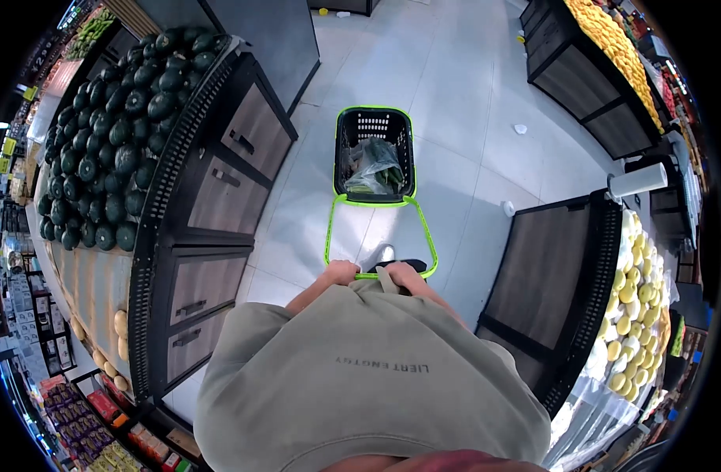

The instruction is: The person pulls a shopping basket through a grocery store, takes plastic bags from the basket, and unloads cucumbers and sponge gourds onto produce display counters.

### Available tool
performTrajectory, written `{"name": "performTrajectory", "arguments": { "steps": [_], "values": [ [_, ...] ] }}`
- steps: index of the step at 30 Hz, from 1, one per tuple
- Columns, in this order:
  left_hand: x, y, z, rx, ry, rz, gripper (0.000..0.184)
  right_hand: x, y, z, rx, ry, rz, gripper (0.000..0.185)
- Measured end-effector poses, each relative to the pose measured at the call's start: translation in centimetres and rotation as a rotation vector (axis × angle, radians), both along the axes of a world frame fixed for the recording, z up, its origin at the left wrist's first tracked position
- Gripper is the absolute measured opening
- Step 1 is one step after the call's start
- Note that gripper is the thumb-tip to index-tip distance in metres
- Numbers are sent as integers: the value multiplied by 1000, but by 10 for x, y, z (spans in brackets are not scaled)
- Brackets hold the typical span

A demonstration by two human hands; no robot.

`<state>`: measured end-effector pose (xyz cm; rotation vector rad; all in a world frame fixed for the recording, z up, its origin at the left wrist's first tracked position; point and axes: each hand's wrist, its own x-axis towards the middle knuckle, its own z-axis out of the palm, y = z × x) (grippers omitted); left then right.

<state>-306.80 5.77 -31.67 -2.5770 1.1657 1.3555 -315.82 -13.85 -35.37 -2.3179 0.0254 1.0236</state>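
Note:
A black shopping basket [374,126] with a lime-green rim stands on the floor ahead of me, and its long green handle [428,238] reaches back to my waist. My left hand [342,272] is closed around the left end of the handle's crossbar. Farther right on the same bar, my right hand [402,276] is closed too, its fingers partly hidden beside the bunched hem of my shirt [376,354]. Inside the basket lies a clear plastic bag [375,167] with something green in it. The tip of a shoe [386,253] shows below the handle.
On the left stands a display counter [227,185] piled with dark green round produce [117,134]. To the right, another counter [537,275] carries yellow-green fruit [636,307]. Yellow fruit [612,39] fills a farther stand. Tiled floor [455,149] runs between them, with white scraps [520,129] on it.

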Motion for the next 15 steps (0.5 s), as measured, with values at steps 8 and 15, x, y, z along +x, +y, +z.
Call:
{"name": "performTrajectory", "arguments": {
  "steps": [8, 15],
  "values": [
    [59, -51, 14, -64, -46, 100, 32, 76, -56, 14, 59, 45, -42, 38],
    [119, -76, 1, -2, 50, 10, 31, 129, -82, 24, 113, 148, -121, 33]
  ]
}}
